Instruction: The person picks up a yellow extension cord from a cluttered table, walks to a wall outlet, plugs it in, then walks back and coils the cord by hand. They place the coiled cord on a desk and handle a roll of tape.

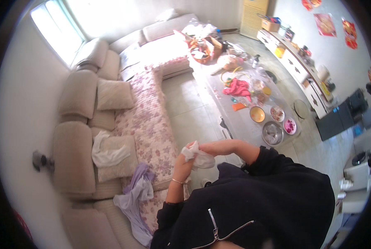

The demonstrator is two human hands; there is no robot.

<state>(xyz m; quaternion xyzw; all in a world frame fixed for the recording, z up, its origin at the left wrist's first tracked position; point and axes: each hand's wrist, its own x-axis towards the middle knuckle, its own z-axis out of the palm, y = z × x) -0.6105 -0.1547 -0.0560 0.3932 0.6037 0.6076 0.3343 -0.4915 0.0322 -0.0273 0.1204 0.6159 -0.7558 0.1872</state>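
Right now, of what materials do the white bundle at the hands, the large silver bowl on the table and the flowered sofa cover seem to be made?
White bundle: thin plastic film or light cloth, pale and crumpled; too blurred to settle, finish included. Silver bowl: probably smooth metal, from its grey, faintly shiny wall. Flowered sofa cover: likely matte fabric, from its soft drape.

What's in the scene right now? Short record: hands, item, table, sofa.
hands: left hand and right hand meet above the floor, between sofa and table
item: white crumpled item, held up where the hands meet; cloth or bag unclear
grip: finger closure too small to tell
wrist: bracelet on the left
table: ahead-right; table carries metal bowl, yellow bowl, red cloth
sofa: left side; sofa holds lilac garment
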